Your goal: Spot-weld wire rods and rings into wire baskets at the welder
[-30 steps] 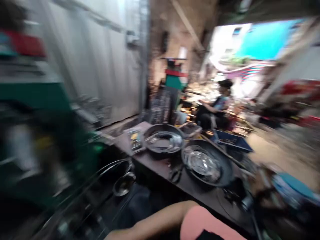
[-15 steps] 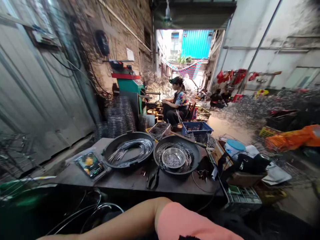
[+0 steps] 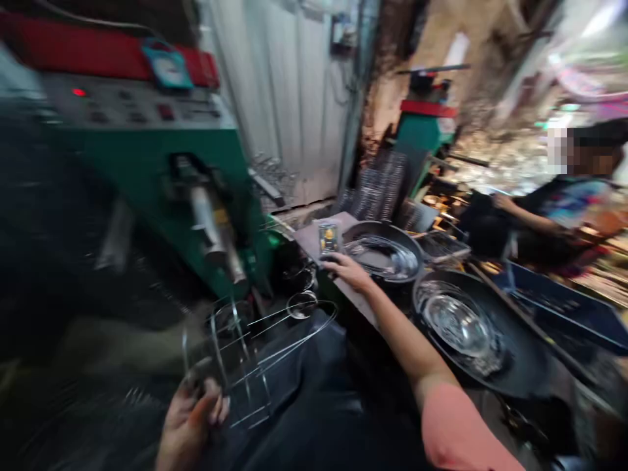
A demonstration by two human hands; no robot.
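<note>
My left hand [image 3: 193,409] is closed at the lower left, its fingers curled at one end of a bent wire frame [image 3: 267,340]. Blur hides the exact grip. The frame reaches across my dark-clad lap, with a rounded loop at its far end. My right hand [image 3: 348,271] stretches forward over the table edge, fingers extended and holding nothing. Its fingertips are by the near edge of a phone [image 3: 328,239] with a lit screen; whether they touch it I cannot tell.
A green machine [image 3: 196,196] with a protruding metal arm stands at left. Right of the phone, a dark pan [image 3: 417,252] holds wire loops; another pan [image 3: 527,366] holds a metal bowl [image 3: 456,324]. A blue crate [image 3: 569,304] stands near a seated person [image 3: 564,203]. Wire stacks [image 3: 377,186] stand behind.
The view has swung left and down, bringing the green machine, my left hand and the wire frame into sight. My right hand, out of view before, now reaches to the phone.
</note>
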